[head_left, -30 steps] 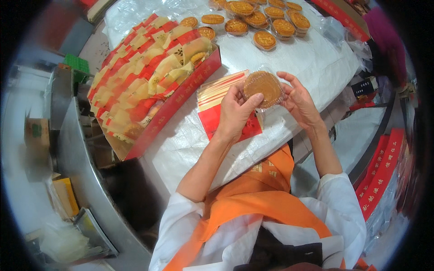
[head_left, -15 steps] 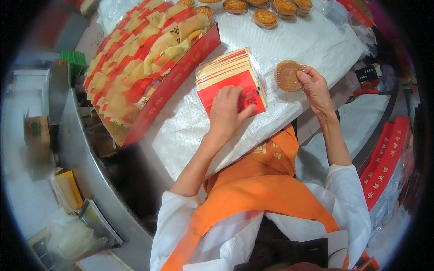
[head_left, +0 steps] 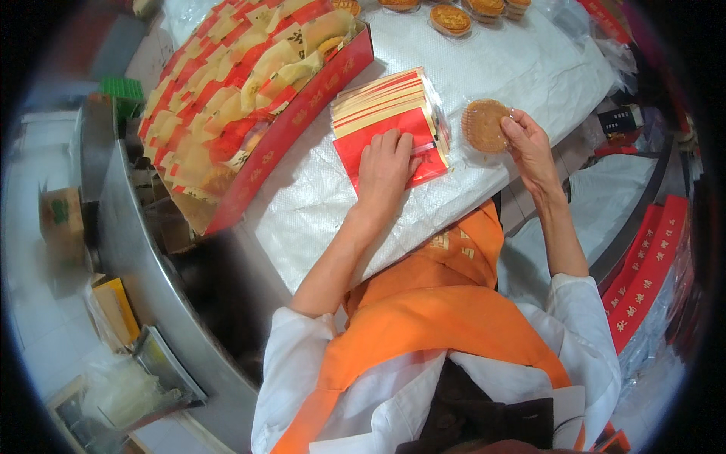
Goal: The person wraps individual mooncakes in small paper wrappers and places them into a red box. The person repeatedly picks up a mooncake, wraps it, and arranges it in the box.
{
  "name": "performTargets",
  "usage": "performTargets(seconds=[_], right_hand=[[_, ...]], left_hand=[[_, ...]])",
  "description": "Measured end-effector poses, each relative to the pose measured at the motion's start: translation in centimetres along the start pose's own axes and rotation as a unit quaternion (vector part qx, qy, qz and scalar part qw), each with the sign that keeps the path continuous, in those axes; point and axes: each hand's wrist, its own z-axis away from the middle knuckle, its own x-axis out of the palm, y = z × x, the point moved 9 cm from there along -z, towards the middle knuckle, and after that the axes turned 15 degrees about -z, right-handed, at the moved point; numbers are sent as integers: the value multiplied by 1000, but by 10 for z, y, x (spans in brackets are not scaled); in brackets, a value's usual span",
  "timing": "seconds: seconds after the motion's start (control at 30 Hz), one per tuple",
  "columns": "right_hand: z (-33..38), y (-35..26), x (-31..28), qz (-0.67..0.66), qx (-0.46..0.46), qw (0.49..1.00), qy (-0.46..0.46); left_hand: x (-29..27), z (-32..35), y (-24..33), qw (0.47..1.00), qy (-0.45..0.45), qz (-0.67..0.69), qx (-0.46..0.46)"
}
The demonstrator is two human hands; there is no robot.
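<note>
My right hand (head_left: pixel 535 155) pinches a round golden-brown mooncake (head_left: pixel 484 125) in a clear ribbed plastic tray, held above the sheet near the table's right side. My left hand (head_left: pixel 384 168) lies on a fanned stack of red and cream packaging bags (head_left: pixel 382 98). Its fingers are drawn together and bent on the top red bag (head_left: pixel 350 151), with the thumb beside them; the fingertips' exact grip is partly hidden. To the left, a long red box (head_left: pixel 302 117) is filled with rows of bagged mooncakes (head_left: pixel 234 83).
Several unbagged mooncakes (head_left: pixel 451 20) in clear trays sit at the table's far edge. A white woven sheet (head_left: pixel 302 227) covers the table. A curved steel counter edge (head_left: pixel 144 242) runs along the left; red printed strips (head_left: pixel 643 280) and clear plastic lie at right.
The left hand's spread thumb has drawn in and its fingers have closed on the top bag. My right hand still holds the mooncake, almost in place. The view has shifted slightly.
</note>
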Motion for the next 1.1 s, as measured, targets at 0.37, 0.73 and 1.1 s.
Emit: performTargets(seconds=[0.37, 0.73, 1.1], right_hand=[[0, 8, 3, -52, 12, 999, -8], [-3, 38, 25, -71, 68, 995, -17], [8, 50, 25, -53, 136, 989, -18]], left_hand=[[-7, 8, -10, 993, 69, 81, -47], [-17, 17, -12, 983, 130, 114, -63], [-17, 17, -9, 980, 129, 146, -35]])
